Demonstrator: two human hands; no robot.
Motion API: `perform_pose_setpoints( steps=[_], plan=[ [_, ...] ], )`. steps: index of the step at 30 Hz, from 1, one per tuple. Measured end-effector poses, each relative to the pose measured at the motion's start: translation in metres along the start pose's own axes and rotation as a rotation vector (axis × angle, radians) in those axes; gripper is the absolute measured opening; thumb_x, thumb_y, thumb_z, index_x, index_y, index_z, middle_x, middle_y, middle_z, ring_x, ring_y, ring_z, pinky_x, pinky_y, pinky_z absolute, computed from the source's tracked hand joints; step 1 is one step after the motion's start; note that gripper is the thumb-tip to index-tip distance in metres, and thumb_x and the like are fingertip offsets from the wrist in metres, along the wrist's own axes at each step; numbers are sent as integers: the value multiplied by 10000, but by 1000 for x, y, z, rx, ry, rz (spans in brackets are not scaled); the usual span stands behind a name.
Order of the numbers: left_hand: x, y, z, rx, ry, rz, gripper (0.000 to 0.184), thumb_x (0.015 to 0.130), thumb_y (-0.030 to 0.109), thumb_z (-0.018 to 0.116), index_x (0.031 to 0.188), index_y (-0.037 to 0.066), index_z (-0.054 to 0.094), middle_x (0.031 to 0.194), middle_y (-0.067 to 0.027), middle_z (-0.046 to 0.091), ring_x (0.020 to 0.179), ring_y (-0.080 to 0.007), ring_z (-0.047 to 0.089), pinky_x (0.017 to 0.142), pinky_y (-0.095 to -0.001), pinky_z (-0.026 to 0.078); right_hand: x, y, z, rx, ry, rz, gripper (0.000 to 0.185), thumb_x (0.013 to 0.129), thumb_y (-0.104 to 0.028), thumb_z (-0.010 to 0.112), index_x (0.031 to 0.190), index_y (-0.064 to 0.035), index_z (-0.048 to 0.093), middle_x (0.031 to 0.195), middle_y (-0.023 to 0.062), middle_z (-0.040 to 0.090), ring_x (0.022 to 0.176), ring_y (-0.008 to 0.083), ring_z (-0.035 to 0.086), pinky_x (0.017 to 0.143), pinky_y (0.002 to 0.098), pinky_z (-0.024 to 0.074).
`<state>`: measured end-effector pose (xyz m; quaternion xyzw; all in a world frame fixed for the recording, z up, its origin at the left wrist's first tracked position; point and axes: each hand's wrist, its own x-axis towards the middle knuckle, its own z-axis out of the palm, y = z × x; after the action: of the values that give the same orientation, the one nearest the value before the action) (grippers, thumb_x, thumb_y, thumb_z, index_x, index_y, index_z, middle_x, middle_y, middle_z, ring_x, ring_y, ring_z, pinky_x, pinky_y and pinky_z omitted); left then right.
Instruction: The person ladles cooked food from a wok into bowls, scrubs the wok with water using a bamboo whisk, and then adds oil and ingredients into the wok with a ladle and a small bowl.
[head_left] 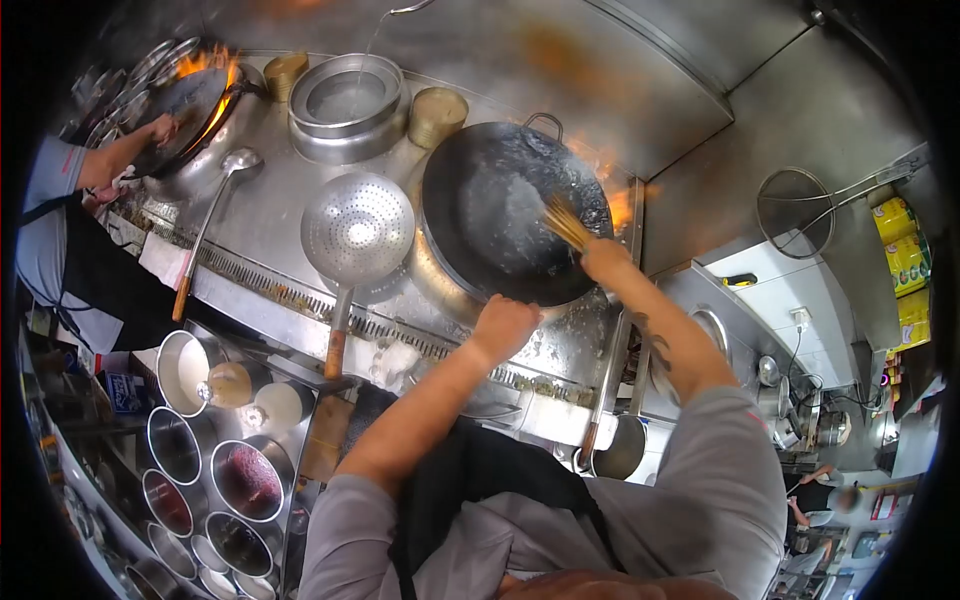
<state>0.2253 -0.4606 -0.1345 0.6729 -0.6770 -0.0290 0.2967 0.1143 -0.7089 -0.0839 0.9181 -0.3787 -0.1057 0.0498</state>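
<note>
A large black wok [465,215] sits over a burner, with flames at its right edge and steamy liquid inside. My right hand [606,262] is closed around a bamboo brush [567,222], whose bristles reach into the wok. At the wok's near rim, my left hand [510,325] is closed on the edge; whatever lies between its fingers is hidden. A perforated ladle [357,225] with a wooden handle rests on the stove to the left of the wok.
Water runs into a metal pot [347,140] at the back, beside a tin [437,115]. A long ladle [212,215] lies farther left. A co-worker [75,210] holds a flaming wok at far left. Metal containers [248,480] stand at lower left; a wire strainer [795,212] hangs right.
</note>
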Motion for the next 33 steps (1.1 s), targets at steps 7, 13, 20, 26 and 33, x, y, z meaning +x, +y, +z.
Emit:
perform_pose_setpoints(
  steps=[7,13,20,26,33],
  plan=[
    [2,1,-9,-11,-63,-1,225,910,257,545,791,96,648,670,-94,668,657,-267,669,682,-416,473,32,15,1,-68,-18,93,414,860,-280,562,1136,28,554,982,240,677,915,385,672,819,476,530],
    [-3,2,-11,-10,-40,-3,216,894,256,567,771,97,643,648,-96,657,648,-264,666,673,-413,470,35,23,-30,23,66,112,389,884,-286,550,1140,7,549,985,254,671,894,405,665,814,508,521],
    [-3,-8,-10,-25,67,52,206,889,246,565,744,106,604,595,-89,611,594,-274,631,632,-424,462,32,8,24,229,168,-49,345,842,-285,600,1077,-35,637,916,246,673,863,420,661,781,494,520],
    [-4,-7,-4,52,19,59,194,888,244,572,763,99,597,597,-92,597,588,-279,615,638,-425,459,106,-124,-23,1026,-185,-68,335,851,-356,669,996,-54,664,688,38,625,600,161,580,550,340,474],
    [-3,-4,-9,20,28,54,201,894,261,561,789,97,612,688,-92,663,685,-256,666,678,-406,468,-38,-81,-23,715,-448,-386,380,857,-367,651,1064,-48,654,756,76,665,645,163,604,595,353,489]
  ],
)
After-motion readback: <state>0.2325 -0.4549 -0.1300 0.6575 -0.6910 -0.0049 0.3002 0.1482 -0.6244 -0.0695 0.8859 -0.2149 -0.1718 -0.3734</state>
